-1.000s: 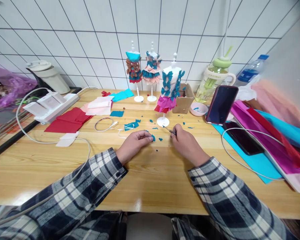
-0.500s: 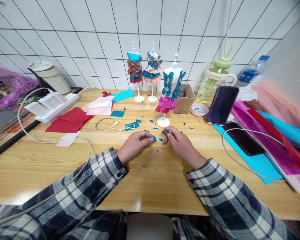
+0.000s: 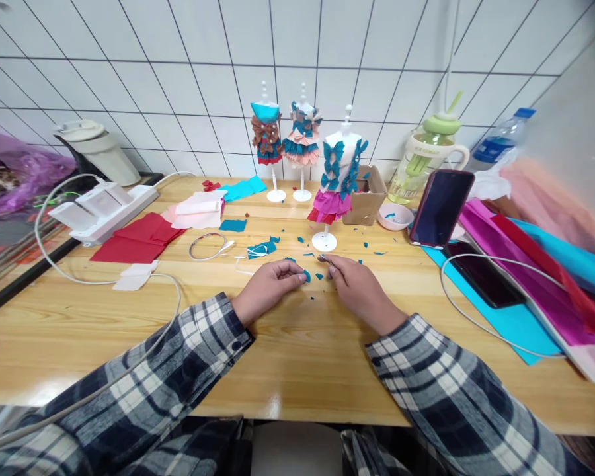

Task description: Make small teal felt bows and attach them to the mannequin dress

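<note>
My left hand (image 3: 269, 285) rests low over the table, thumb and fingertips pinching a small teal piece of crepe paper (image 3: 307, 275). Opposite it, my right hand (image 3: 359, 287) is closed around a slim metal tool, apparently tweezers (image 3: 321, 258), mostly hidden by the fingers. A teal scrap (image 3: 319, 276) lies between the two hands. Just beyond them stands a small white dress-form (image 3: 344, 149) with teal bows on its bodice and a magenta and red skirt; its round base (image 3: 324, 242) is close to my right fingertips.
Two dressed forms, one in brown bows (image 3: 266, 135) and one in peach ruffles (image 3: 301, 142), stand behind. Red paper (image 3: 133, 239), a coiled cable (image 3: 205, 248) and a power strip (image 3: 114, 211) lie left. Right are a pink bowl (image 3: 395, 217), phone (image 3: 441, 208) and paper sheets (image 3: 500, 324).
My right hand has moved left toward my left hand and turned, so the tool's tips no longer point out past the fingers. My left hand keeps its pinch on the teal paper.
</note>
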A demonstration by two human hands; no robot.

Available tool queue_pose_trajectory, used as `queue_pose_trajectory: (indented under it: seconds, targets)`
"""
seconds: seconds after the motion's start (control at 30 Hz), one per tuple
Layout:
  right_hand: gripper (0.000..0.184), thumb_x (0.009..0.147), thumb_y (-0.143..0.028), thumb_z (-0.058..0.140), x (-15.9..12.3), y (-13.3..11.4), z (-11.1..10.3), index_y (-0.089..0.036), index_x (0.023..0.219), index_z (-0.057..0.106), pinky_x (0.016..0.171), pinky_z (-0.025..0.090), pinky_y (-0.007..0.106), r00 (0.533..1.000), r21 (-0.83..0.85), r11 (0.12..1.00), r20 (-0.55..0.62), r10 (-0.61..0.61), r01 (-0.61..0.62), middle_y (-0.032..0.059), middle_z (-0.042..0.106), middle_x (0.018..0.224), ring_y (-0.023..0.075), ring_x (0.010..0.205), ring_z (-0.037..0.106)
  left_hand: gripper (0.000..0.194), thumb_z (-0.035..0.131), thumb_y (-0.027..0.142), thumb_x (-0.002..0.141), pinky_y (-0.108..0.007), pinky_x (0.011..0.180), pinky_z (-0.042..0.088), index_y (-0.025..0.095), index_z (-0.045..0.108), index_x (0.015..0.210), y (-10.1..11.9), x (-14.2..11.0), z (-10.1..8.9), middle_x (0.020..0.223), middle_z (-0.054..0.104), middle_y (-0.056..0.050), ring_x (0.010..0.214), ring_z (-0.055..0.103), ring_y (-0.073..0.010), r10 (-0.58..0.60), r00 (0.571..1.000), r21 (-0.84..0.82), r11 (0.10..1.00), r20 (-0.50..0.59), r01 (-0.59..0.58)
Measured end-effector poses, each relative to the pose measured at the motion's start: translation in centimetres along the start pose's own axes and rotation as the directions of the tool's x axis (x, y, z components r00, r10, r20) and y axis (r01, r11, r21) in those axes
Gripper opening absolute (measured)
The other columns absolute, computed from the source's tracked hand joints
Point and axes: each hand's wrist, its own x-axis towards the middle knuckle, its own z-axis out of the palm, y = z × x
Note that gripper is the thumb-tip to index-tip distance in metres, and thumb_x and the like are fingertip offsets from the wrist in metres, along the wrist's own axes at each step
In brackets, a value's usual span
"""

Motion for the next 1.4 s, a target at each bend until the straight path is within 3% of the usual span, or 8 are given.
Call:
queue_pose_trajectory:
  seconds: [0.17, 0.33, 0.53, 0.67, 0.77, 0.9, 1.03, 1.4]
  targets:
    - [0.046, 0.098, -0.044, 0.024, -0.4, -1.2, -1.0, -0.028, 0.119, 0.061, 0.076, 0.045, 0.033, 0.99, -0.004, 0.992, 0.06, 0.129, -0.129, 0.0041, 0.071, 0.102, 0.022, 0.093, 0.064, 0.027, 0.071, 0.04, 0.071, -0.026, 0.07, 0.042, 0.015, 0.064, 0.08, -0.1, 0.0, 0.0, 0.077, 0.063, 0.0, 0.07, 0.055, -0.013, 0.012, 1.0, 0.013, 1.0, 0.002, -0.012]
    - [0.033, 0.096, -0.038, 0.034, -0.3, -1.4, -1.1, -0.028, 0.11, 0.062, 0.078, 0.042, 0.03, 0.995, 0.011, 0.999, 0.088, 0.051, -0.052, 0.0015, 0.068, 0.111, 0.0196, 0.099, 0.061, 0.027, 0.07, 0.04, 0.071, -0.026, 0.07, 0.043, 0.015, 0.064, 0.08, 0.0, -0.1, 0.0, 0.077, 0.063, -0.001, 0.07, 0.056, -0.0136, 0.018, 1.0, 0.012, 1.0, 0.007, -0.018]
    - [0.019, 0.09, -0.03, 0.044, -0.1, -1.2, -0.7, -0.022, 0.083, 0.06, 0.066, 0.037, 0.025, 0.998, 0.128, 0.992, 0.061, -0.002, -0.006, -0.0011, 0.064, 0.078, 0.0143, 0.075, 0.056, 0.027, 0.069, 0.04, 0.072, -0.026, 0.069, 0.043, 0.015, 0.064, 0.08, 0.3, -0.2, 0.1, 0.075, 0.063, -0.001, 0.07, 0.056, -0.0138, 0.017, 1.0, 0.043, 0.999, 0.012, -0.017]
    - [0.036, 0.089, -0.045, 0.045, -0.6, -1.8, -1.3, -0.02, 0.065, 0.055, 0.054, 0.03, 0.024, 0.996, 0.108, 0.991, 0.031, 0.08, -0.083, -0.0036, 0.05, 0.055, 0.0117, 0.055, 0.047, 0.026, 0.069, 0.039, 0.073, -0.026, 0.069, 0.043, 0.014, 0.065, 0.08, 0.2, -0.2, 0.0, 0.076, 0.064, -0.001, 0.071, 0.057, -0.0143, 0.029, 0.999, 0.057, 0.998, 0.016, -0.029]
    - [0.032, 0.086, -0.051, 0.049, -0.8, -1.9, -1.2, -0.02, 0.088, 0.06, 0.055, 0.033, 0.025, 0.996, 0.068, 0.994, -0.028, 0.087, -0.085, -0.002, 0.055, 0.063, 0.0136, 0.058, 0.05, 0.027, 0.069, 0.04, 0.073, -0.026, 0.069, 0.044, 0.014, 0.065, 0.08, 0.1, -0.2, 0.1, 0.075, 0.065, -0.002, 0.07, 0.057, -0.0142, 0.03, 0.999, 0.063, 0.997, 0.027, -0.032]
    - [0.042, 0.09, -0.027, 0.04, -0.5, -1.1, -0.4, -0.012, 0.129, 0.045, 0.08, 0.043, 0.031, 0.992, 0.069, 0.996, -0.123, -0.04, 0.049, 0.0118, 0.062, 0.103, 0.0206, 0.094, 0.057, 0.028, 0.07, 0.041, 0.072, -0.026, 0.068, 0.043, 0.014, 0.065, 0.08, 0.1, -0.2, 0.1, 0.076, 0.065, -0.001, 0.07, 0.057, -0.0138, 0.027, 1.0, 0.062, 0.998, 0.005, -0.027]
    - [0.043, 0.096, -0.028, 0.029, -0.4, -1.1, -0.5, -0.023, 0.138, 0.04, 0.079, 0.043, 0.03, 1.0, 0.063, 0.998, 0.03, -0.008, 0.006, 0.005, 0.068, 0.093, 0.0188, 0.087, 0.062, 0.029, 0.07, 0.041, 0.071, -0.026, 0.067, 0.044, 0.014, 0.065, 0.079, 0.1, -0.2, 0.2, 0.075, 0.065, -0.002, 0.07, 0.057, -0.014, 0.023, 1.0, 0.058, 0.998, 0.008, -0.024]
    - [0.036, 0.1, -0.036, 0.021, -0.8, -2.5, -0.5, -0.022, 0.092, 0.053, 0.061, 0.031, 0.026, 0.975, -0.212, 0.971, 0.165, 0.149, -0.113, 0.0029, 0.065, 0.074, 0.0173, 0.069, 0.06, 0.027, 0.069, 0.041, 0.071, -0.027, 0.069, 0.046, 0.015, 0.066, 0.08, 0.0, -0.3, 0.4, 0.076, 0.067, -0.002, 0.071, 0.059, -0.0151, 0.052, 0.998, 0.143, 0.988, 0.031, -0.056]
